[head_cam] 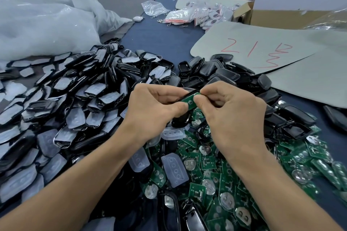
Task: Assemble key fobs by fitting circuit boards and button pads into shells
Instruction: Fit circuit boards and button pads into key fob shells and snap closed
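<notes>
Both hands meet just above the heap of green boards; left hand grips a black shell; right hand pinches a circuit board, seemingly into it; a clear button pad lies on the heap.

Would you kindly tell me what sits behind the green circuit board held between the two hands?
A black shell, its rim showing above and its end below the circuit board. The left hand and right hand cover the rest.
</notes>
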